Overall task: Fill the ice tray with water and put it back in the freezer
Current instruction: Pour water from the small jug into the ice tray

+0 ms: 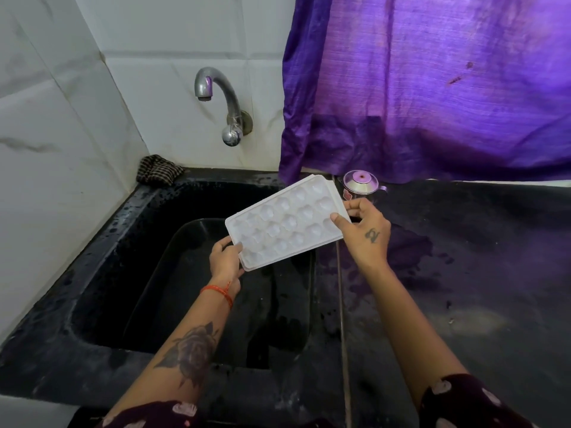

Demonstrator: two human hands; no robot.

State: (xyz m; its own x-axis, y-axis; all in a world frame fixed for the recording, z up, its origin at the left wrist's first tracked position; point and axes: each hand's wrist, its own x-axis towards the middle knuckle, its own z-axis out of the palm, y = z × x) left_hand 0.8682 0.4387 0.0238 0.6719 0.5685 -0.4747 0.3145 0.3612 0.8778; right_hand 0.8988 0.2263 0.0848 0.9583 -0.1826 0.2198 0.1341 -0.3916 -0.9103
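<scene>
Held at both short ends, over the right half of the sink: white ice tray (285, 225), at centre frame. Left hand (225, 262) curled round the lower-left corner, thumb on top of the rim, fingers hidden beneath. Right hand (364, 233) pinched the upper-right short edge, thumb and forefinger on the rim, remaining fingers tucked behind. Both grips pressed onto the tray, neither spread. Gripped at the ends, probably, to leave the cups unobstructed and to allow levelling once water ran.

Cups faced up toward the camera; appeared dry, though hard to tell against the white plastic. Long axis ran from lower left to upper right of the frame, upper-right end raised a little, tray tilted rather than flat. Possibly two stacked layers at the far edge; could not be confirmed.

Well apart, in the upper left of centre: wall tap (216, 97), spout shut off, no stream seen. Below the tray, black sink (129, 242), wet-looking. To the right, dark surface (463, 273) with a small steel pot (361, 183) just behind the right hand. Purple curtain (432, 81) across the upper right. Filling not yet begun, by the look of it.
</scene>
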